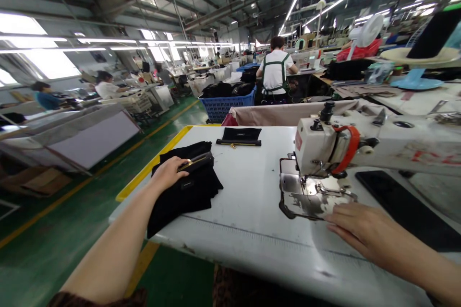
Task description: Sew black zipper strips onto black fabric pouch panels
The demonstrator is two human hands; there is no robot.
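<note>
My left hand [168, 173] pinches the near end of a black zipper strip [198, 160] with gold teeth, the edge of a black fabric piece. This piece lies on an uneven stack of black fabric pieces [207, 196] at the table's left side; a small label shows on it. Beside the sewing machine [317, 146], my right hand [356, 225] lies on the table at the near right corner of the metal needle plate [298, 192]. Its fingers are loosely stretched, with nothing visible in them. Farther back sits another black zippered piece [239, 136] with a gold pull.
A long black pad [403, 206] lies right of the needle plate. A printed ruler [252, 236] runs along the table's near edge, and a yellow rim [144, 177] borders its left. Behind are a blue crate [226, 107] of black material and a seated co-worker [275, 69].
</note>
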